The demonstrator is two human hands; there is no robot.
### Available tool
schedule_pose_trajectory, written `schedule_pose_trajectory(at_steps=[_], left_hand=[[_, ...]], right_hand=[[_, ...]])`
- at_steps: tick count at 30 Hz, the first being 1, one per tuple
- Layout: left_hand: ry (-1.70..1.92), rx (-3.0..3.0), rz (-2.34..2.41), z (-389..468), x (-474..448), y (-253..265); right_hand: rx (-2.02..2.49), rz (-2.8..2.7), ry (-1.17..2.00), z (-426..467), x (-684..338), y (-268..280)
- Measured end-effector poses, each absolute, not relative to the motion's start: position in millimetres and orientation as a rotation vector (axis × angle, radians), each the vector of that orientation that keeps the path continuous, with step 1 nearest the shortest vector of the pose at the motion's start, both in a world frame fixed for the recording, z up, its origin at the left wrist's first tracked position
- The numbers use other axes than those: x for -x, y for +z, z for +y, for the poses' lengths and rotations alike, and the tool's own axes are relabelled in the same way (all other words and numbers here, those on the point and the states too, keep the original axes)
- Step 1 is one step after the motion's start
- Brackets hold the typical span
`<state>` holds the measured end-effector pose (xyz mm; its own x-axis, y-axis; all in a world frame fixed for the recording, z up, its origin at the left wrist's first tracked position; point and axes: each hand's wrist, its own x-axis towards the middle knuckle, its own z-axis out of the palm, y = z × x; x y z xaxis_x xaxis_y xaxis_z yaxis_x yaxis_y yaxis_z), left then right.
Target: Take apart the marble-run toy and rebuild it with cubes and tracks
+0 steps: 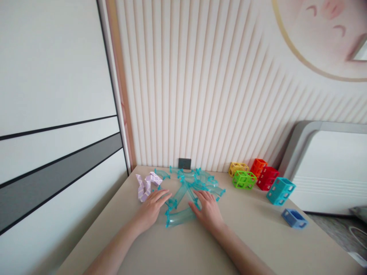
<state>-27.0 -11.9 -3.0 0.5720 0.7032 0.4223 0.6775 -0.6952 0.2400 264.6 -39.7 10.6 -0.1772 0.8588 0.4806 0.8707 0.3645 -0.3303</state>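
A loose pile of see-through teal plastic tube pieces [205, 178] lies on the table between my hands and toward the wall. One curved tube piece [180, 217] is closest to me. My left hand [151, 208] rests palm down at the pile's left side, fingers stretched out near the tube ends. On the other side, my right hand [208, 209] has its fingers spread, thumb by the curved piece's right end; whether it touches cannot be made out. Just beyond my left hand sits a lilac and white twisted snake puzzle [147, 185].
Colored lattice blocks stand on the right: yellow [237, 169], green [244, 180], orange [258, 167], red [267, 178], teal [281, 191] and a low blue one [294, 219]. A ribbed wall with a dark socket [184, 164] backs the table [241, 233]. A white cabinet [57, 76] is left.
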Motion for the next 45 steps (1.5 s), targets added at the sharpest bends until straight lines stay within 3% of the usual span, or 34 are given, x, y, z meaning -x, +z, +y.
schedule_pose_trajectory(at_steps=[7, 45], left_hand=[[0.755, -2.803, 1.201, -9.8, 8.7, -6.7], [0.709, -2.617, 1.268, -9.5, -3.0, 5.0]], right_hand=[[1.572, -2.01, 0.1, -40.3, -248.5, 0.1], [1.765, -2.074, 0.005, -44.0, -248.2, -2.5]])
